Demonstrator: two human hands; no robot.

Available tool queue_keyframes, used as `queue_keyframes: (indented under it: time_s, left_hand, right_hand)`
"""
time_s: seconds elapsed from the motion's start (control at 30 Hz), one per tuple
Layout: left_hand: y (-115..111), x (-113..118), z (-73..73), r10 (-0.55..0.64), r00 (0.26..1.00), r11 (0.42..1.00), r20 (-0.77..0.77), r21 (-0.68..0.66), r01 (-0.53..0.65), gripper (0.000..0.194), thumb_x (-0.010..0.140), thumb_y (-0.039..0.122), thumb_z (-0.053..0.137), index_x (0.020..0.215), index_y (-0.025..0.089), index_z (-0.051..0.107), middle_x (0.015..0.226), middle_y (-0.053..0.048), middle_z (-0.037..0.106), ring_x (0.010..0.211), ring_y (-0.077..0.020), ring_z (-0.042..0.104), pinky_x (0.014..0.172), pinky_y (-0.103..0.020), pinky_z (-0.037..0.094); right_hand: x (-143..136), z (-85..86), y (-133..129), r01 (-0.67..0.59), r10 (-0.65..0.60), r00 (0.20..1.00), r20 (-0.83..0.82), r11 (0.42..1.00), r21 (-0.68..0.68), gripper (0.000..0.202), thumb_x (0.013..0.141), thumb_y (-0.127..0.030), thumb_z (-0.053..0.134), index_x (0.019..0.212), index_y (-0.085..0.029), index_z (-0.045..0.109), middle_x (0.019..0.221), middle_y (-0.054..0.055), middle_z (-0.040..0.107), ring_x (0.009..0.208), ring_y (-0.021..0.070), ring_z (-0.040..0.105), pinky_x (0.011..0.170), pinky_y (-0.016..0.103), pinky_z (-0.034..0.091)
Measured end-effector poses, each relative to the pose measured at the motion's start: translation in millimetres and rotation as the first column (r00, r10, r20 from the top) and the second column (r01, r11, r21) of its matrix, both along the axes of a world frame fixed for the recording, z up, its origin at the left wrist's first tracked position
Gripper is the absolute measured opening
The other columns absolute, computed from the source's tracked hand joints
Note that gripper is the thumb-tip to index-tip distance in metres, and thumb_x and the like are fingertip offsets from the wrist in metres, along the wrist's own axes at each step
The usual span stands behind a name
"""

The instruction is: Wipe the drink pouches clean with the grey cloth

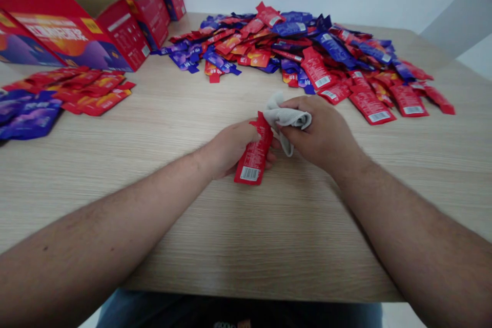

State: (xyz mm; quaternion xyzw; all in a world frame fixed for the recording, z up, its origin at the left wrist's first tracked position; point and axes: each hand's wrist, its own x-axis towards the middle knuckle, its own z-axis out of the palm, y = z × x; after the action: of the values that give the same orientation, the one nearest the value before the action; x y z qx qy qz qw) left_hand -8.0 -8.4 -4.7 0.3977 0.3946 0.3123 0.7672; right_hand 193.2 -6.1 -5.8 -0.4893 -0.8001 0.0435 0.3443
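Note:
Near the middle of the view, my left hand [234,147] is closed on a red packet [252,160], its thumb across the front and its fingertips showing at the right side. A white barcode label marks the packet's lower end. My right hand [321,130] grips a crumpled light grey cloth [286,118], which touches the upper part of the red packet. Part of the cloth hangs down between the two hands.
A large heap of red and blue packets [265,43] lies at the back of the wooden table [246,251]. Smaller piles of red packets [94,89] and blue packets [31,115] are at the left, before open red boxes [126,36].

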Motion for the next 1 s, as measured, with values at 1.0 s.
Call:
queue_keyframes:
  time_s: [1.0]
  left_hand:
    - [11.8, 5.4, -4.6, 0.243, 0.97, 0.97, 0.018, 0.03, -0.243, 0.019, 0.089, 0.002, 0.065, 0.075, 0.015, 0.068, 0.068, -0.002, 0.067, 0.059, -0.0122, 0.063, 0.059, -0.024, 0.05]
  right_hand:
    - [-2.2, 3.9, -10.3, -0.095, 0.096, 0.993, 0.064, 0.995, -0.024, 0.025, 0.08, -0.022, 0.071, 0.105, -0.025, 0.072, 0.1, 0.007, 0.079, 0.096, 0.0303, 0.07, 0.082, 0.045, 0.055]
